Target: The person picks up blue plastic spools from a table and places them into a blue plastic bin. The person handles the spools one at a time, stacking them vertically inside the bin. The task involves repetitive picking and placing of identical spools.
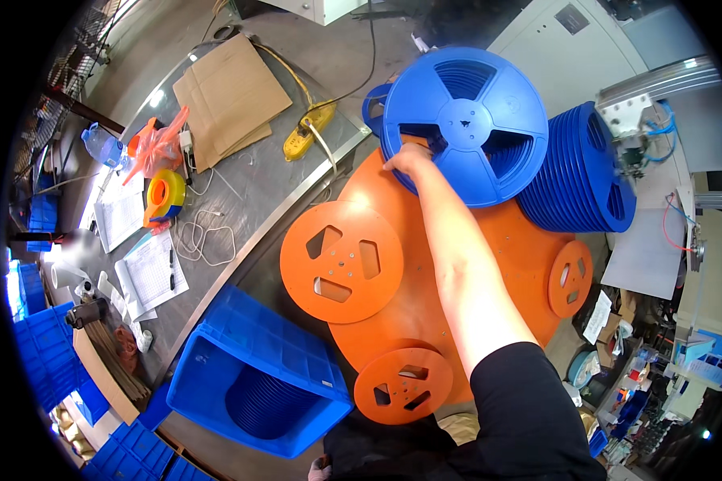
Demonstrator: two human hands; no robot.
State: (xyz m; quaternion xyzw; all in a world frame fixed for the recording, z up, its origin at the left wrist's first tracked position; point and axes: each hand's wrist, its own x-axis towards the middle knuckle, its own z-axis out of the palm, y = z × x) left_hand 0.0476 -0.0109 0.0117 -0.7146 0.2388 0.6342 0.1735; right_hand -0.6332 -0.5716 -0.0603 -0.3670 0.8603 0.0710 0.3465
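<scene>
My right hand [410,158] reaches forward to a large blue plastic reel [489,172] on top of a stack. It grips the reel's near-left rim, with fingers at a window opening and partly hidden there. The stack rests at the far side of a big orange rotary table [425,264]. Smaller orange discs with cut-out windows sit around the table's edge: a left disc [341,276], a near disc [403,401] and a right disc [569,278]. My left hand cannot be made out.
More blue reels [569,172] lean in a row at the right. A blue crate [253,321] at the near left holds several reels. On the metal bench [253,180] are cardboard [233,92], a yellow power strip [298,143], tape [164,195] and papers [152,272]. Machinery [638,120] stands far right.
</scene>
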